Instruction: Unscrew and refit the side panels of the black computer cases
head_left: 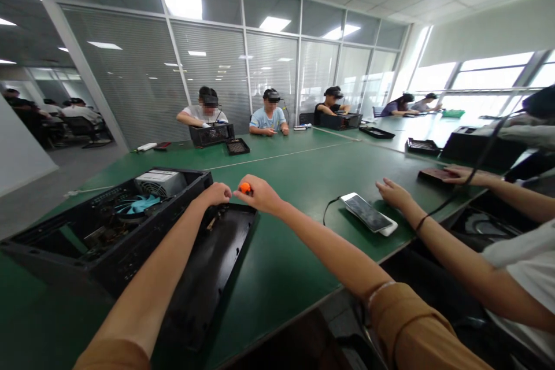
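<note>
From where I stand, the two hands are close to each other but not joined, out in front of the person. The right hand (259, 193) is curled around a small orange thing (245, 188), with the orange bit poking out toward the left hand (219, 193). The left hand's fingers are bent in, and I can't tell if they pinch anything.

Just below the hands is the far end of a flat black panel (219, 260) lying on the green bench (299, 260). Its long way runs from the hands back toward the person's body. The left hand is nearer to it; the right hand is just past its far right corner.

Left of the panel, right beside it, sits a big open black computer box (117, 260). Its long side goes about the same way as the panel. The left hand is by its far right corner, so it is the closer hand; I can't see whether they touch. Inside is a blue fan (137, 204).

Farther right lies a phone (366, 212), near a neighbor's hand (394, 193).
</note>
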Available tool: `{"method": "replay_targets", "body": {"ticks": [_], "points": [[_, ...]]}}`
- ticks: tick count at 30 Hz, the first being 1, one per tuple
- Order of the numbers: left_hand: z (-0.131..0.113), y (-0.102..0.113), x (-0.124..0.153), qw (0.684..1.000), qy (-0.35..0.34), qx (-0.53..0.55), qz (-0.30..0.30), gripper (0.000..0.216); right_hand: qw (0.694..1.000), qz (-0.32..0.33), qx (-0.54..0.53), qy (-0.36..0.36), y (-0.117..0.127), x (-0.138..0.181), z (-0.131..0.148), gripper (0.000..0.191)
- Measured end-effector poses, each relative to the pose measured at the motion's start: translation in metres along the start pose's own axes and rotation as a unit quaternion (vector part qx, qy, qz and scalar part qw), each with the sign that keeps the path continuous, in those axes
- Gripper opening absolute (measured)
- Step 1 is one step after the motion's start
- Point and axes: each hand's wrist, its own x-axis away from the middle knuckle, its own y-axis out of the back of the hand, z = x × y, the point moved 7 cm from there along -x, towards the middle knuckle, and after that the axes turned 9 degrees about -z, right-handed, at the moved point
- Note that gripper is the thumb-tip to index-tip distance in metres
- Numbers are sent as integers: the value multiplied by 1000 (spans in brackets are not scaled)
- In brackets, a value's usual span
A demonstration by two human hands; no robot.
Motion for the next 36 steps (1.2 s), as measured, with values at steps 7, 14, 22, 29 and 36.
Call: {"method": "replay_targets", "body": {"ticks": [7,14,22,29,36], "points": [[-43,95,122,995,-43,13,-89,26,986,106,103,81,10,70,37,14],[7,172,283,936,147,-72,-311,21,928,287,133,195,-61,146,83,37],[66,141,295,762,285,84,-575,23,944,282,140,100,-107,147,62,54],[115,126,258,712,278,61,-642,23,945,281,159,55,-135,109,10,56],[188,101,167,747,291,-4,-598,21,947,240,215,13,-176,44,-70,54]]}}
